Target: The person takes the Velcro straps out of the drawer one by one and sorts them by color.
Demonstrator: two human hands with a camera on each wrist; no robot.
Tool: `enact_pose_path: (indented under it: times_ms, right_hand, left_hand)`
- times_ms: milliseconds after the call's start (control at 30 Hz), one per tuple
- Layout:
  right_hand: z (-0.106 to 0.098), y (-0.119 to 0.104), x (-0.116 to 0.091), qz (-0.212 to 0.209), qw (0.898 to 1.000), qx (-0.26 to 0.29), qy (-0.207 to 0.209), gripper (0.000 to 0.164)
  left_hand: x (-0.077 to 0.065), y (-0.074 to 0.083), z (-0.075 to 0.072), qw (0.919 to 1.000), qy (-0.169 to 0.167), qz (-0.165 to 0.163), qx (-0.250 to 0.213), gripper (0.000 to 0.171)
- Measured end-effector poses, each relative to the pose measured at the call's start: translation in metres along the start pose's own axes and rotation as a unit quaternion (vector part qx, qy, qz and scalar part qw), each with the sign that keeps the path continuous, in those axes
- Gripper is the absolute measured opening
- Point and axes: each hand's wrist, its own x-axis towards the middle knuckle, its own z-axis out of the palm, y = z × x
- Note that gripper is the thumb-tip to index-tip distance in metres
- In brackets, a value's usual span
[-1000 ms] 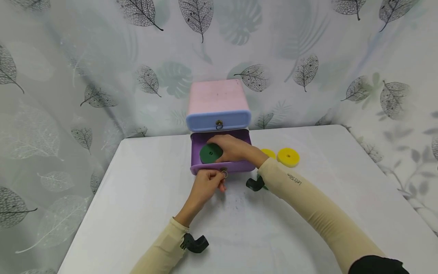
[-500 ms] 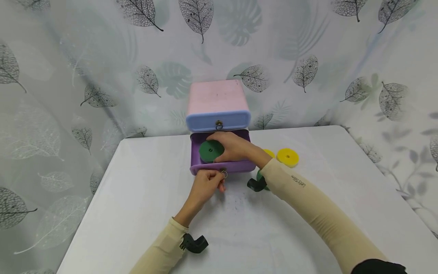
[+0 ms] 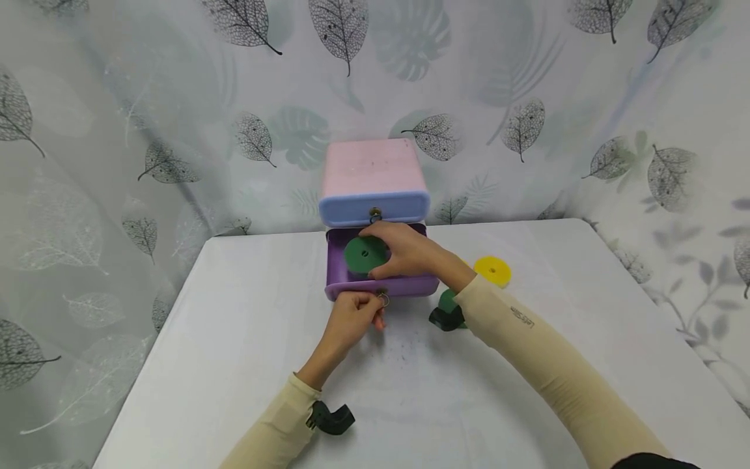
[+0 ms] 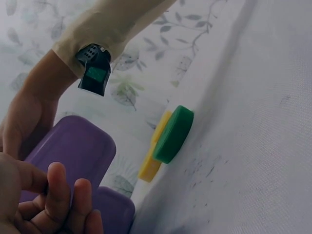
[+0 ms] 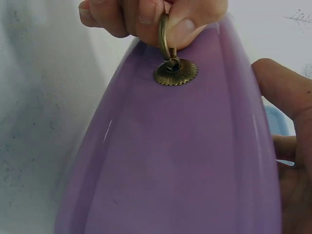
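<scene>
Fingers, left hand (image 3: 350, 319): thumb and a finger pinched on a thin brass-coloured metal ring (image 5: 164, 36), just below mid-frame in the head view.
Fingers, right hand (image 3: 404, 251): parted round the right side of a thick, round dark-green disc (image 3: 360, 257), gripping its edge.
Disc's place: left half of the open, glossy purple drawer (image 3: 404, 286), mid-frame; whether it touches the floor inside, can't tell from where I stand.
Disc's risk: held from one side only, it might swing or slip; lifted too low, it could knock the front wall.
Drawer's risk: a hard tug on the ring could drag it out of the pale-pink box (image 3: 375, 166); a shove could nip the right hand.
Disc's facing: broad face up toward the head camera; round, so no long axis across it.
Drawer's facing: front toward bottom of frame, front panel's long axis left to right.
</scene>
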Motion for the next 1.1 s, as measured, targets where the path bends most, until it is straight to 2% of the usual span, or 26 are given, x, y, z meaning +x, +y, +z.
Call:
enact_pose_path:
  times_ms: [167, 533, 700, 1100]
  right_hand:
    - [-0.005, -0.003, -0.007, -0.002, 1.000, 0.000, 0.014, 0.074]
    - [-0.013, -0.005, -0.016, 0.004, 1.000, 0.006, 0.018, 0.074]
    - [-0.016, -0.005, -0.023, 0.007, 0.999, 0.011, 0.032, 0.074]
    - [-0.019, 0.001, -0.035, 0.009, 0.999, 0.011, 0.043, 0.073]
  left_hand:
    - [0.001, -0.005, 0.000, 1.0000, -0.002, 0.003, 0.005, 0.027]
    - [0.001, -0.004, -0.002, 1.0000, -0.006, 0.007, -0.003, 0.028]
    - [0.001, -0.005, -0.003, 0.9999, -0.009, 0.007, 0.000, 0.027]
    - [0.001, -0.007, -0.003, 0.9999, -0.007, 0.013, 0.002, 0.027]
